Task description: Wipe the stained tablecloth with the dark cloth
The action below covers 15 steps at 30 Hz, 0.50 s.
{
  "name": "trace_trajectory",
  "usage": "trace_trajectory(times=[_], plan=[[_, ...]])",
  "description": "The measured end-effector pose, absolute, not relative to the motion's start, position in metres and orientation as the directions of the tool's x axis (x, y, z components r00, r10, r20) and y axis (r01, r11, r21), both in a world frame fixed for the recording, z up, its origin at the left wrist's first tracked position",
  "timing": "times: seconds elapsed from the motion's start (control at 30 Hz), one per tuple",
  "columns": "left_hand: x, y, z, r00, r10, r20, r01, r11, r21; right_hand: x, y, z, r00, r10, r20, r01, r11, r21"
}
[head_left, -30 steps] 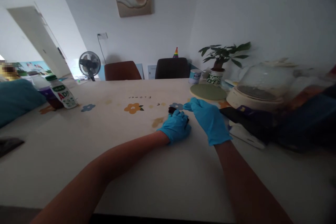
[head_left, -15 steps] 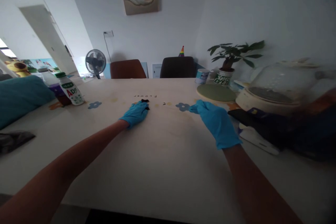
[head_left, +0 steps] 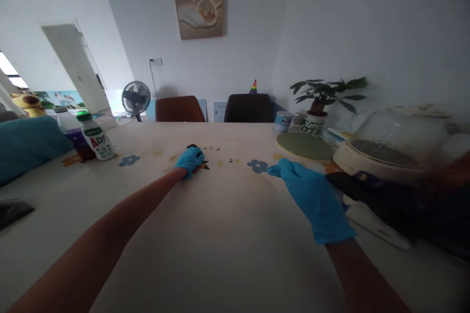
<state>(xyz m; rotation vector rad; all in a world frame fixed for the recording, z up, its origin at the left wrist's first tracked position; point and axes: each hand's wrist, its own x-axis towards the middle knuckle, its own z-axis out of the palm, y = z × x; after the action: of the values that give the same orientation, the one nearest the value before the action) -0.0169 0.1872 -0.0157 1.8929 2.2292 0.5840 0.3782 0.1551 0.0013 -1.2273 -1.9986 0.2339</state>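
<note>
My left hand (head_left: 190,160), in a blue glove, rests on the white table (head_left: 220,215) with its fingers curled over a crumpled dark cloth-like piece (head_left: 192,146). Only a small dark edge shows past the fingertips; the hand covers the rest. Printed letters and an orange flower print lie right beside it. My right hand (head_left: 308,193), gloved in blue as well, is at the right beside a printed blue flower (head_left: 257,166). Its fingers are pressed together, and whatever may be between them cannot be made out.
Bottles (head_left: 97,139) stand at the left near a teal cushion (head_left: 35,146). To the right are a round green mat (head_left: 304,145), a can (head_left: 282,121), a potted plant (head_left: 314,122), a glass-lidded pot (head_left: 385,151) and dark items. Chairs (head_left: 179,109) stand behind the table.
My left hand has slid a little left over the printed letters with the dark piece, uncovering the orange flower print. The view has tilted upward. My right hand keeps its pinched shape.
</note>
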Motion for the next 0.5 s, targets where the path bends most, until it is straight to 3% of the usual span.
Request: trace_trajectory(times=[0.2,0.33,0.5], plan=[[0.077,0.224,-0.028,0.086,0.986,0.145,0.914,-0.136,0.382,0.375,0.153,-0.001,-0.128,0.796,0.592,0.713,0.489,-0.503],[0.154,0.261,-0.029,0.203,0.968,0.148,0.915,-0.242,0.323,0.382,0.146,0.011,-0.172,0.803,0.57,0.708,0.503,-0.495],[0.225,0.306,-0.032,0.308,0.933,0.187,0.903,-0.349,0.253,0.398,0.144,0.015,-0.209,0.811,0.547,0.808,0.458,-0.371]])
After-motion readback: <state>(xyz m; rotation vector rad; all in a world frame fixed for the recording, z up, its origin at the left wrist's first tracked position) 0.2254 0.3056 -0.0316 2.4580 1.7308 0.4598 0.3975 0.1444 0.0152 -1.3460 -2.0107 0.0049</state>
